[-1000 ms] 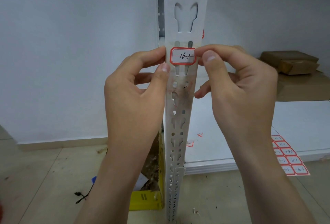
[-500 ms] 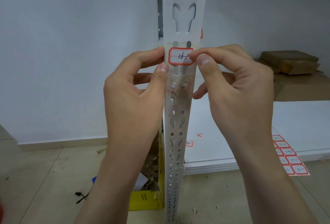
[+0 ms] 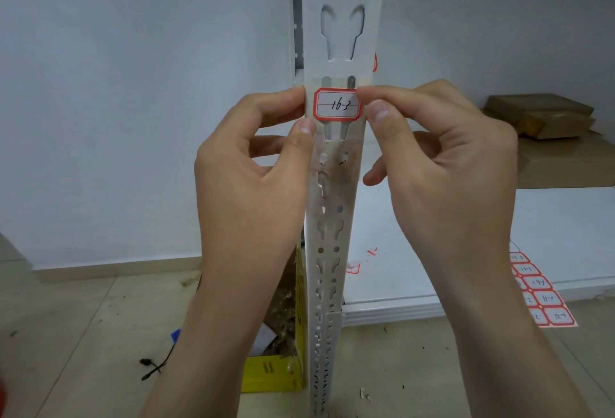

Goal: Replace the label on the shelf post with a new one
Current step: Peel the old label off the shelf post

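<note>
A white perforated shelf post (image 3: 332, 234) stands upright in the middle of the view. A white label (image 3: 337, 104) with a red border, handwritten "16-3", sits on its front face, and a strip of clear tape seems to lie over it. My left hand (image 3: 253, 177) pinches the post's left edge beside the label with index finger and thumb. My right hand (image 3: 442, 167) pinches the label's right edge, its index fingertip over the upper right corner. Below the label the post carries smudged glue residue (image 3: 336, 171).
A sheet of red-bordered labels (image 3: 539, 291) hangs over the white shelf board (image 3: 432, 251) at the right. Cardboard boxes (image 3: 545, 137) sit at the far right. A yellow box (image 3: 276, 371) of scraps stands on the tiled floor beside the post. Torn label bits (image 3: 352, 267) lie on the shelf.
My right fingers have shifted slightly left onto the label's right edge. My left hand has stayed in place at the post's left edge.
</note>
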`<control>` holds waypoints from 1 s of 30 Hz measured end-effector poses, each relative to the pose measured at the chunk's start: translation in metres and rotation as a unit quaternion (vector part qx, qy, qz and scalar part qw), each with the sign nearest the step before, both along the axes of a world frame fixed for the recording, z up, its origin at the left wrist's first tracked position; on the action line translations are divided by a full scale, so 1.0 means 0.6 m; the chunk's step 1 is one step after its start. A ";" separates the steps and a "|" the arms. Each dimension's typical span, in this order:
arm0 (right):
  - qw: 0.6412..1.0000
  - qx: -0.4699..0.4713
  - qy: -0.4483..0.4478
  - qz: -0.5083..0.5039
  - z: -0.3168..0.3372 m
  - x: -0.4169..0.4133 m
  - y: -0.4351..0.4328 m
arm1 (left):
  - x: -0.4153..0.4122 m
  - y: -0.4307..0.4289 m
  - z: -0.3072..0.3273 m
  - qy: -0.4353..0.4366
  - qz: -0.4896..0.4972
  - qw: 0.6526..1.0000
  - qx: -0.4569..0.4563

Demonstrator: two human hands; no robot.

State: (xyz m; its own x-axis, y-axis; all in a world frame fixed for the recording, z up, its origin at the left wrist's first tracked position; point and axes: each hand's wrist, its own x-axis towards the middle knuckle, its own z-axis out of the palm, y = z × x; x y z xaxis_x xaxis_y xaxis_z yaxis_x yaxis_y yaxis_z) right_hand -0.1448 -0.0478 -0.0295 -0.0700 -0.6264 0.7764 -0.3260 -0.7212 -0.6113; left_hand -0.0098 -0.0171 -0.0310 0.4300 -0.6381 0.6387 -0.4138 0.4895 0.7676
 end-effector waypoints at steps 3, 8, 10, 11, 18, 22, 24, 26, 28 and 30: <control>1.000 0.008 -0.011 0.005 0.000 -0.001 0.000 | -0.001 0.000 0.001 -0.005 0.000 1.000 0.000; 1.000 -0.003 -0.012 -0.002 -0.003 -0.001 -0.002 | -0.001 0.001 0.001 -0.001 -0.005 1.000 -0.004; 1.000 -0.006 -0.004 -0.003 -0.004 0.000 -0.003 | 0.000 0.000 0.001 -0.004 -0.003 1.000 -0.003; 1.000 -0.008 -0.001 -0.002 -0.004 0.000 -0.003 | 0.000 0.000 0.001 -0.007 -0.001 1.000 -0.001; 1.000 -0.005 -0.013 0.010 -0.003 0.001 -0.004 | 0.000 0.000 0.001 -0.004 -0.005 1.000 -0.002; 1.000 -0.009 -0.016 0.005 -0.005 0.001 -0.005 | 0.001 0.000 0.001 -0.002 -0.010 1.000 -0.004; 1.000 -0.014 -0.002 0.002 -0.005 0.001 -0.005 | 0.001 0.000 0.001 -0.002 -0.012 1.000 -0.004; 1.000 -0.017 0.009 0.000 -0.004 0.000 -0.004 | 0.001 0.000 0.001 -0.003 -0.012 1.000 -0.006; 1.000 -0.013 0.009 0.006 -0.004 0.000 -0.004 | 0.001 0.000 0.001 -0.003 -0.011 1.000 -0.007; 1.000 -0.012 0.000 0.007 -0.003 0.000 -0.004 | 0.001 0.000 0.001 -0.003 -0.011 1.000 -0.005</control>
